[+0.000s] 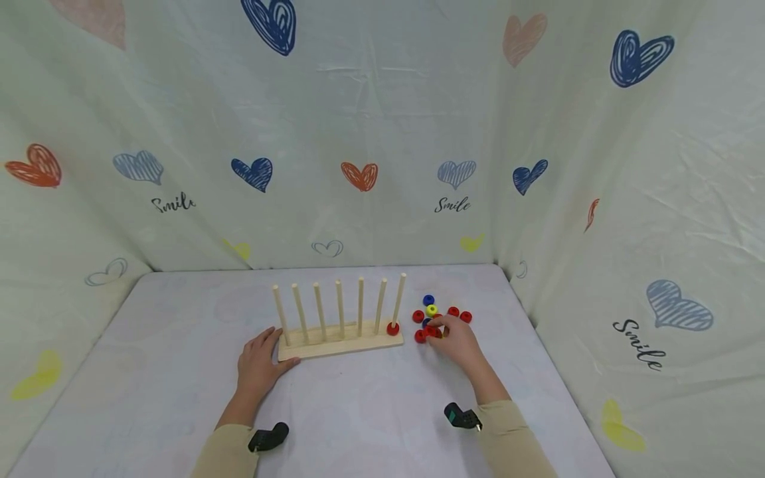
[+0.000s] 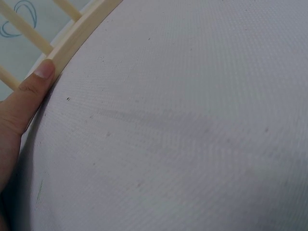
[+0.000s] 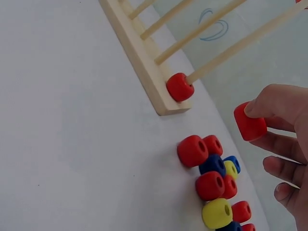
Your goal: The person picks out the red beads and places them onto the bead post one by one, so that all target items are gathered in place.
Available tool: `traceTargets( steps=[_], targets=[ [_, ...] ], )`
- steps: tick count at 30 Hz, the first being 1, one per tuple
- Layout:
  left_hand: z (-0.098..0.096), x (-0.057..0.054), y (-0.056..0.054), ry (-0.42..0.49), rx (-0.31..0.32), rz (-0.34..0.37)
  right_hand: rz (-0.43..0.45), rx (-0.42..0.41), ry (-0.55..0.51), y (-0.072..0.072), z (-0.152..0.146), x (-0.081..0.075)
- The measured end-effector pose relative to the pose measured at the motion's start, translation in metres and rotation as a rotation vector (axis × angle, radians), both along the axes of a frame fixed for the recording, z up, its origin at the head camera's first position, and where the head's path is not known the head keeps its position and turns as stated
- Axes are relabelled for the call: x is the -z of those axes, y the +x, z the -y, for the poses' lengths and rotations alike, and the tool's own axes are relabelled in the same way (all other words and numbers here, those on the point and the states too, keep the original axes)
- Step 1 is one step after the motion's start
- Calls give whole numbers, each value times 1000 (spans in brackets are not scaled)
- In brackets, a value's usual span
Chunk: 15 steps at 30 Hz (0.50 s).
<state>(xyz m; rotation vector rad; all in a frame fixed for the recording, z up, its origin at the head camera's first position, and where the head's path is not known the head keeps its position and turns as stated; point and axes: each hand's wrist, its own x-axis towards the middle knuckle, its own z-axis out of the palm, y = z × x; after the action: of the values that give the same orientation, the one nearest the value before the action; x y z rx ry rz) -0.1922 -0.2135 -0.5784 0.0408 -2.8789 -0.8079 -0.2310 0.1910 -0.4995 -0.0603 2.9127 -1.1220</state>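
A wooden peg rack (image 1: 343, 347) with a row of several upright pegs stands on the table. My left hand (image 1: 258, 365) holds its left end, the thumb lying along the front edge of the base and the fingers at the end. One red bead (image 3: 179, 87) sits at the bottom of the rightmost peg. My right hand (image 3: 288, 108) pinches another red bead (image 3: 250, 126) between thumb and finger, above a loose group of beads to the right of the rack. In that group are red beads (image 3: 192, 150), a yellow bead (image 3: 217, 213) and a dark blue bead (image 3: 212, 165).
The white-covered table (image 1: 358, 411) meets a hanging cloth (image 1: 382, 226) with printed hearts behind it. Another cloth wall (image 1: 597, 265) rises at the right. Farther back in the group lie a blue bead (image 1: 428, 299) and a red bead (image 1: 465, 317).
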Motion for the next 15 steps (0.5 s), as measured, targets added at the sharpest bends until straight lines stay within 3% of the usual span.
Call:
traceTargets(
  steps=[15],
  targets=[
    [-2, 2, 1, 15, 2, -24, -75, -24, -95, -2, 3, -23]
  ],
)
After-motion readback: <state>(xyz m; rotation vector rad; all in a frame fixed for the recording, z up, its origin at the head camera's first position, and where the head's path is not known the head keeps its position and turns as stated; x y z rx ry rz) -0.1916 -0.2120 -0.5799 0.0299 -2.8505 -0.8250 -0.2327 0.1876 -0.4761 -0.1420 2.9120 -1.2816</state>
